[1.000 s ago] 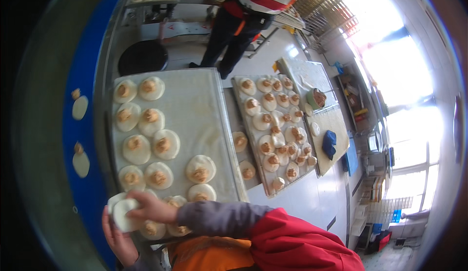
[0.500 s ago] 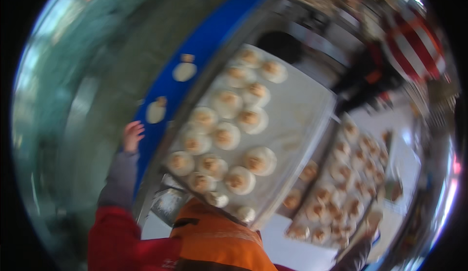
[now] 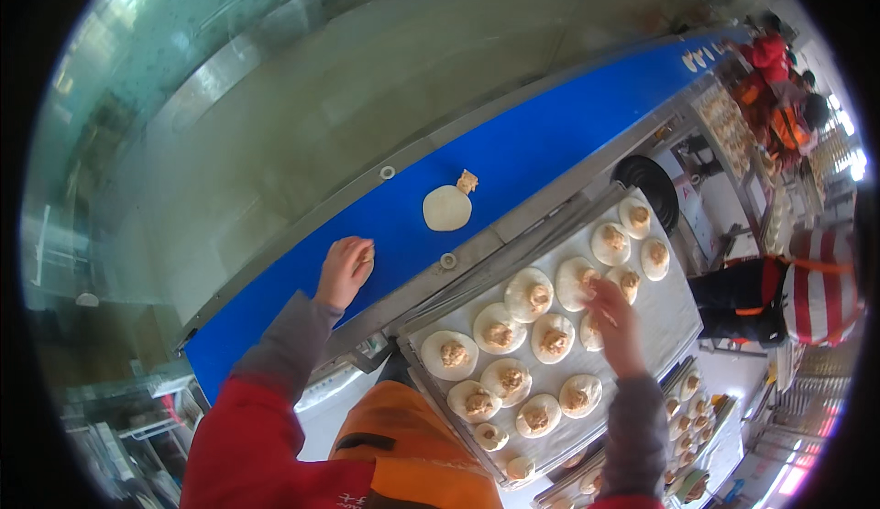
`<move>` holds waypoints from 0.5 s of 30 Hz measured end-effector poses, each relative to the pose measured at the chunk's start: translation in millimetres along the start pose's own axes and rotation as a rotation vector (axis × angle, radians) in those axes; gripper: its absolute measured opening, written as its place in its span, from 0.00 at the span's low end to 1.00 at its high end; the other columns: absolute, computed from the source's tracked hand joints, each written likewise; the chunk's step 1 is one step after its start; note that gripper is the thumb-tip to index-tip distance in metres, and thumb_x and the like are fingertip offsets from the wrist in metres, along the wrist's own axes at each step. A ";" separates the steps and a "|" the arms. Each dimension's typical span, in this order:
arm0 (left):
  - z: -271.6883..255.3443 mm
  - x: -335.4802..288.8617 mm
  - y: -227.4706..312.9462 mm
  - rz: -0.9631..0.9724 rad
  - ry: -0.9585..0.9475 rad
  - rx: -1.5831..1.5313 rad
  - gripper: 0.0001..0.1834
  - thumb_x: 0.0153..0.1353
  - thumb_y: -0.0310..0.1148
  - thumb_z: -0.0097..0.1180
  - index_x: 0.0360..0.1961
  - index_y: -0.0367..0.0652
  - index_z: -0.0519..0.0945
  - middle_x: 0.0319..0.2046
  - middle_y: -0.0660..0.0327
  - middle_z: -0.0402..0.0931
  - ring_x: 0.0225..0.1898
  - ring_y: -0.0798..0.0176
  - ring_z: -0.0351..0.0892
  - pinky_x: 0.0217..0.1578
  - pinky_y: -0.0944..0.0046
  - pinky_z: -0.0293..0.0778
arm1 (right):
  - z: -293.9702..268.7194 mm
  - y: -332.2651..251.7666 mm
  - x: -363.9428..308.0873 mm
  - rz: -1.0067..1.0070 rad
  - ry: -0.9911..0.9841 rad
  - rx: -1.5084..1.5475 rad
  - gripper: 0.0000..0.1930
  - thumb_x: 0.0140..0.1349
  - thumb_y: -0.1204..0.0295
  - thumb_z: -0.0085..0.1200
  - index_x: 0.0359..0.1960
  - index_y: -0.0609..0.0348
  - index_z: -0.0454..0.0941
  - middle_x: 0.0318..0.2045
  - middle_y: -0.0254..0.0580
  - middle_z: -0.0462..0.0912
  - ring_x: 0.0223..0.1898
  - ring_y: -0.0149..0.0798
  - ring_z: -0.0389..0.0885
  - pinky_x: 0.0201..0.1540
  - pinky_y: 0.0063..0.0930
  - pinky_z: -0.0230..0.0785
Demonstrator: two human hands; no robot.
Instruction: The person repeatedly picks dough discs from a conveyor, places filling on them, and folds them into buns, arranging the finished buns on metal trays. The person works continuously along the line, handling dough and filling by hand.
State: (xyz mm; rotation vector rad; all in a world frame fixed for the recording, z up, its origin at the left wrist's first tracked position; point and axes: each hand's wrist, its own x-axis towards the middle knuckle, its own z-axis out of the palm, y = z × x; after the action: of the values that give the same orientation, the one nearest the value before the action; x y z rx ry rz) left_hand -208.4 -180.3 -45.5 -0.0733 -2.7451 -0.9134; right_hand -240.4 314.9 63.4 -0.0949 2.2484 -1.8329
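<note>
Right hand (image 3: 612,315) has come over grey tray (image 3: 655,326) of round, white, tan-topped dough discs (image 3: 436,350); left hand (image 3: 346,273) curls above blue belt (image 3: 541,138). We can't tell either grasp; soft rims want light handling.

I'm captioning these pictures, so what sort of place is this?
Likely a bakery workshop: a long blue belt bears a pale round dough disc, and a grey rectangular tray holds dough rounds topped with brown filling.
</note>
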 end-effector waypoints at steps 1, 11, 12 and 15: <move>-12.1 -14.6 -6.5 -0.051 0.065 -0.043 0.25 0.50 0.23 0.67 0.51 0.43 0.78 0.48 0.55 0.78 0.50 0.45 0.75 0.52 0.52 0.73 | 46.0 -11.6 49.8 -0.096 -0.164 -0.192 0.19 0.69 0.81 0.50 0.61 0.59 0.73 0.56 0.38 0.78 0.57 0.32 0.76 0.57 0.30 0.72; -97.8 -120.3 -70.6 -0.375 -0.040 0.021 0.23 0.54 0.25 0.64 0.53 0.46 0.81 0.61 0.49 0.71 0.58 0.45 0.71 0.58 0.52 0.69 | 274.0 13.0 212.1 -0.386 -0.493 -0.813 0.17 0.60 0.70 0.59 0.51 0.53 0.79 0.50 0.44 0.81 0.49 0.49 0.79 0.48 0.38 0.75; -102.7 -128.1 -78.1 -0.436 -0.066 -0.061 0.26 0.52 0.28 0.65 0.55 0.44 0.80 0.59 0.49 0.72 0.54 0.48 0.73 0.54 0.54 0.71 | 284.1 14.9 202.9 -0.196 -0.569 -0.599 0.14 0.60 0.68 0.60 0.48 0.52 0.80 0.48 0.42 0.81 0.48 0.49 0.79 0.49 0.39 0.74; -123.6 -153.6 -109.2 -0.513 -0.046 -0.159 0.31 0.50 0.29 0.68 0.59 0.42 0.77 0.51 0.52 0.74 0.47 0.53 0.75 0.49 0.58 0.73 | 329.4 14.1 171.8 -0.228 -0.813 -0.725 0.13 0.57 0.62 0.64 0.42 0.49 0.84 0.47 0.40 0.81 0.49 0.48 0.78 0.50 0.40 0.73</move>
State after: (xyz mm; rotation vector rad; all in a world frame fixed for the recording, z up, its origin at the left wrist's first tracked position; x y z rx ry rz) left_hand -46.6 -336.9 -51.7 0.6134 -2.7731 -1.2646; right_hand -331.7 -31.6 -35.9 -1.0358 2.1540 -0.7056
